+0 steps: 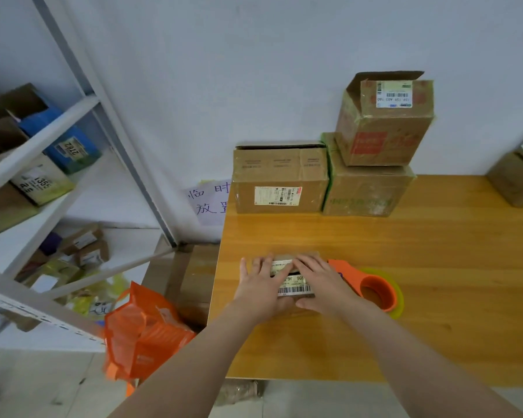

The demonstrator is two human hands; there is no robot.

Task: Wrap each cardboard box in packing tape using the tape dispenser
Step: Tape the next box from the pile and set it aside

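Note:
A small flat cardboard box (295, 287) with white barcode labels lies near the left front of the wooden table (420, 267). My left hand (261, 285) lies flat on its left half, fingers spread. Pressing on the right half is my right hand (320, 282), fingers straight and pointing left. The orange tape dispenser (372, 286) with a yellowish tape roll lies on the table just right of the box, untouched by either hand.
Three larger cardboard boxes stand against the wall: one (280, 179) at the table's back left, two stacked (381, 128) beside it. Another box (517, 176) sits at the far right. A metal shelf (43, 164) with parcels and an orange bag (142, 333) stand left of the table.

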